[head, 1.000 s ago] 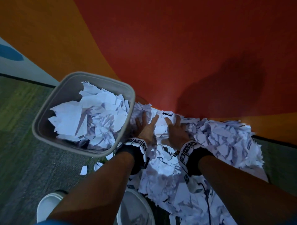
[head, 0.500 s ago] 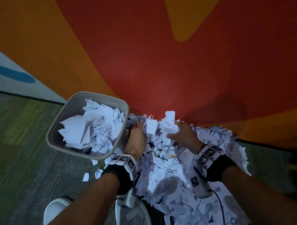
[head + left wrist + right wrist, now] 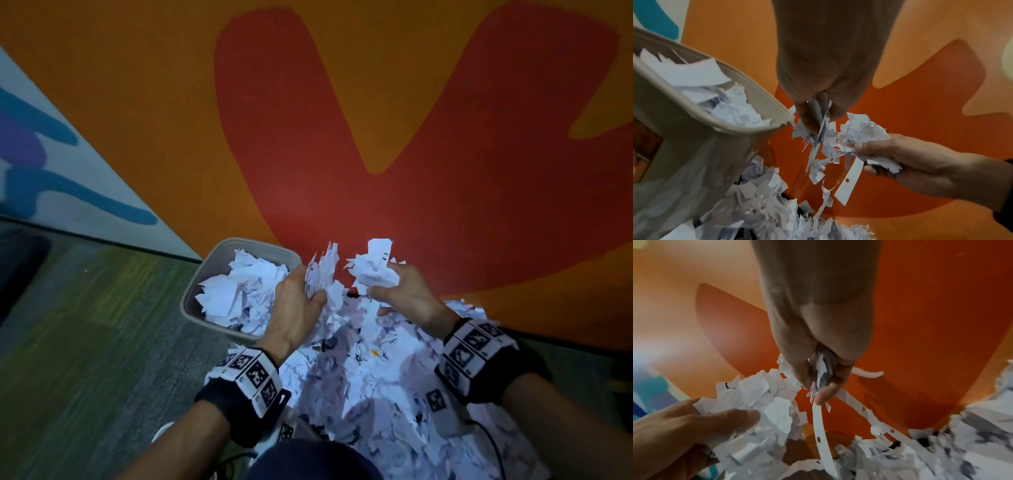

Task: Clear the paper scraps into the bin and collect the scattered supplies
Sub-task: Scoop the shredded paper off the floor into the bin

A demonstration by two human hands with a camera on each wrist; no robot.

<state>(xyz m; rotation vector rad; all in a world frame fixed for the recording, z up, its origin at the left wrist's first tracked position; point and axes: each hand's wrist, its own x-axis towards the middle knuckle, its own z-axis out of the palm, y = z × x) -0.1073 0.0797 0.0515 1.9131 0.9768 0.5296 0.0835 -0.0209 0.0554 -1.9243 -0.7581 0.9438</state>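
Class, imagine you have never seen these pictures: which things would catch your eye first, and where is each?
First, the heap of paper scraps on the floor by the orange and red wall. Above it, the left hand and right hand each grip a bunch of scraps. To their left stands the grey bin, holding torn paper.

Black wristbands [image 3: 236, 407] — checkered white markers
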